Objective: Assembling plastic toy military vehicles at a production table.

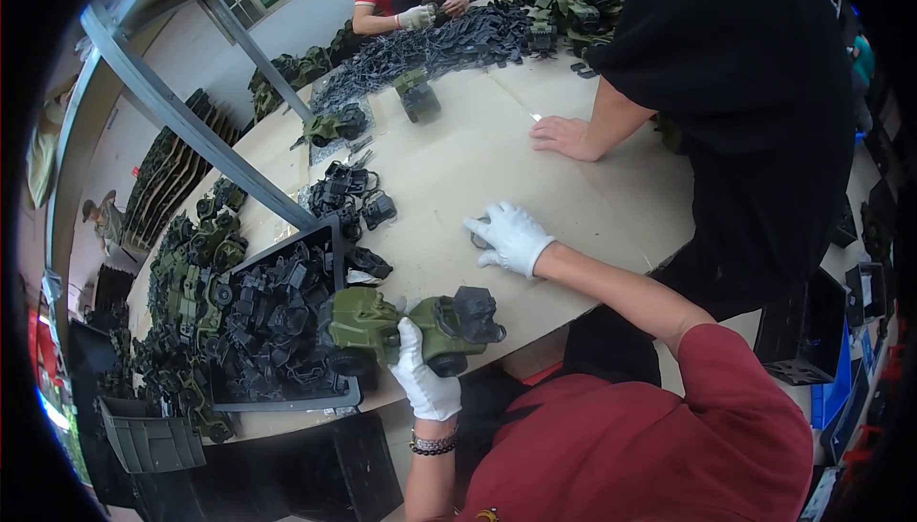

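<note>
My left hand (420,371), in a white glove, grips an olive-green toy jeep (432,322) with black wheels. The jeep is up at the table's near edge, next to a black tray, with a black part showing at its right end. My right hand (514,239), also gloved in white, is low over the middle of the table. Its fingers are curled round a small dark piece (478,238), mostly hidden, whose kind I cannot make out. Left of that hand lie loose black plastic parts (346,190).
A black tray (351,396) of black parts stands left, beside piled green toy vehicles (183,288). A metal shelf post (201,126) slants over the table (449,169). A black-clothed person's bare hand (570,138) rests at right. Across, a gloved person works behind grey parts (449,42).
</note>
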The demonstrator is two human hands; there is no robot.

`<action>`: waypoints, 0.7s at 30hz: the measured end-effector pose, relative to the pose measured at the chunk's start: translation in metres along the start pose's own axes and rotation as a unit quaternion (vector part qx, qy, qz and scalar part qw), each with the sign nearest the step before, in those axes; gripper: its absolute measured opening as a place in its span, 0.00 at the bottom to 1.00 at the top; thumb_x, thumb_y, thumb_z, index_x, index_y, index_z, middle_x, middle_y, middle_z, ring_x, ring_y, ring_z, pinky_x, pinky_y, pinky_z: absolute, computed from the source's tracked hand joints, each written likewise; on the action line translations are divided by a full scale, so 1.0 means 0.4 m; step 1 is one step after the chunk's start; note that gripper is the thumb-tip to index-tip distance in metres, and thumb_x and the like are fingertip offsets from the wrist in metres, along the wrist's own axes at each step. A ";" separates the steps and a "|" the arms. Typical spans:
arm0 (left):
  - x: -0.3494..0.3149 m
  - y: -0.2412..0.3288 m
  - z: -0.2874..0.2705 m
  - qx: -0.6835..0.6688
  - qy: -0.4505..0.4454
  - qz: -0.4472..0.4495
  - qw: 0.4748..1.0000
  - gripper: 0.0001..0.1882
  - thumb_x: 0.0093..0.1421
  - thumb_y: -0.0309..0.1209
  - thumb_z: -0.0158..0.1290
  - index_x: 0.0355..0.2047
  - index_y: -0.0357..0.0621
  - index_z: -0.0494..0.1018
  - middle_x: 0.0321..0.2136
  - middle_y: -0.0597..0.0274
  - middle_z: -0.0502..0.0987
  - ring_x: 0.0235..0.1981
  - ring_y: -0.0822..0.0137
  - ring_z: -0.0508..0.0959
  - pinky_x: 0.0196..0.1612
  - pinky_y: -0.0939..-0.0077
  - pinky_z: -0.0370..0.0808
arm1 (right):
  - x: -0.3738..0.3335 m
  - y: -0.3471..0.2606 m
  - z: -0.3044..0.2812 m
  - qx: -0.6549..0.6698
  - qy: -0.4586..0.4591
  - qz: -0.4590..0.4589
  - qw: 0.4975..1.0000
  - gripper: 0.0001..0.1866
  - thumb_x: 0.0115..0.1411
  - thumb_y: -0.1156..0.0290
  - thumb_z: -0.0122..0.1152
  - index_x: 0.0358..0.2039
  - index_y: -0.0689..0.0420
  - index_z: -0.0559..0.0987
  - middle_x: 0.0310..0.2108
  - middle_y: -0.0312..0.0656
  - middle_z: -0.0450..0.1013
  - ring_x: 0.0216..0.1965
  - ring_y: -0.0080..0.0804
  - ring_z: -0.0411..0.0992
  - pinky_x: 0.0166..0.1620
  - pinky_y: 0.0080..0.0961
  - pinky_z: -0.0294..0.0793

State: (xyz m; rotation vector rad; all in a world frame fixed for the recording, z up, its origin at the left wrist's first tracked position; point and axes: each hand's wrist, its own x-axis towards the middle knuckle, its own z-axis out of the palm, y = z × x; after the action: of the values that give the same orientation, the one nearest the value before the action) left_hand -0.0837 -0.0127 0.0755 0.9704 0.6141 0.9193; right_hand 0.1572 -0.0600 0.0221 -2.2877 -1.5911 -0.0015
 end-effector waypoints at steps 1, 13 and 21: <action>0.004 0.001 0.005 0.002 0.002 -0.001 1.000 0.24 0.67 0.42 0.52 0.57 0.41 0.66 0.46 0.57 0.75 0.46 0.64 0.78 0.50 0.66 0.78 | -0.002 0.002 -0.009 0.004 -0.016 0.002 1.000 0.36 0.51 0.54 0.70 0.59 0.52 0.72 0.44 0.52 0.71 0.47 0.49 0.70 0.50 0.40 0.73; 0.050 0.002 0.055 0.005 -0.022 0.071 0.997 0.23 0.68 0.38 0.52 0.58 0.41 0.66 0.50 0.60 0.73 0.49 0.68 0.75 0.51 0.69 0.76 | -0.124 -0.099 -0.231 0.384 0.002 -0.131 0.914 0.38 0.49 0.63 0.71 0.61 0.55 0.70 0.53 0.45 0.69 0.54 0.42 0.68 0.58 0.32 0.69; 0.044 -0.020 0.034 0.066 -0.051 0.077 0.994 0.26 0.68 0.38 0.52 0.61 0.38 0.63 0.53 0.58 0.72 0.51 0.66 0.75 0.54 0.68 0.75 | -0.143 -0.113 -0.244 0.340 0.055 -0.142 0.928 0.35 0.49 0.64 0.72 0.59 0.54 0.72 0.53 0.45 0.69 0.54 0.42 0.68 0.57 0.32 0.70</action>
State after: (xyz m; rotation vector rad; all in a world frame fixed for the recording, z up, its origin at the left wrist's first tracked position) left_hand -0.0613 -0.0053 0.0737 1.1887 0.5240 0.9685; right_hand 0.1142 -0.1261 0.1152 -1.4950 -1.5364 0.2978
